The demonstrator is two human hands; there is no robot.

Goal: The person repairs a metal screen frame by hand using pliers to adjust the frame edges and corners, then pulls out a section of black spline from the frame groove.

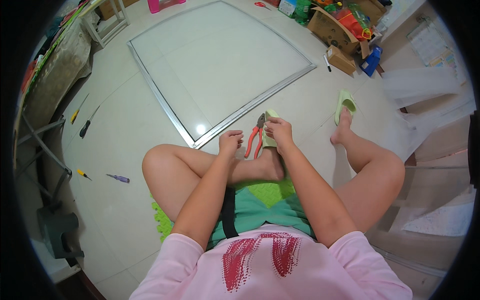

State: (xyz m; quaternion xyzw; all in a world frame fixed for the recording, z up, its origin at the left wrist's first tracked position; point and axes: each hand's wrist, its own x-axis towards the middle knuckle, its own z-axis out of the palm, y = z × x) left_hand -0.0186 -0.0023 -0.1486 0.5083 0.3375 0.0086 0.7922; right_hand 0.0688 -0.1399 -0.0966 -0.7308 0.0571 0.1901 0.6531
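Note:
My left hand [230, 143] hovers above my bent shin, fingers loosely curled and nothing visible in it. My right hand [278, 131] is over the pale green slipper [269, 141] on my folded foot, its fingers half bent and no held thing showing. Between both hands lie combination pliers [256, 135] with red handles, jaws pointing away from me; the right fingertips are close beside the jaws. Just beyond is a large aluminium-framed window screen [258, 98], flat on the tiles, with a corner towards me. The floor shows through its sheet.
Screwdrivers [85, 126] lie at the left, near a dark green plastic stool [58, 230] and folding metal legs [47, 148]. At the upper right are a filled cardboard box [330, 30], a small carton [340, 60] and a marker [327, 63]. Red-handled scissors [261, 5] lie beyond the frame.

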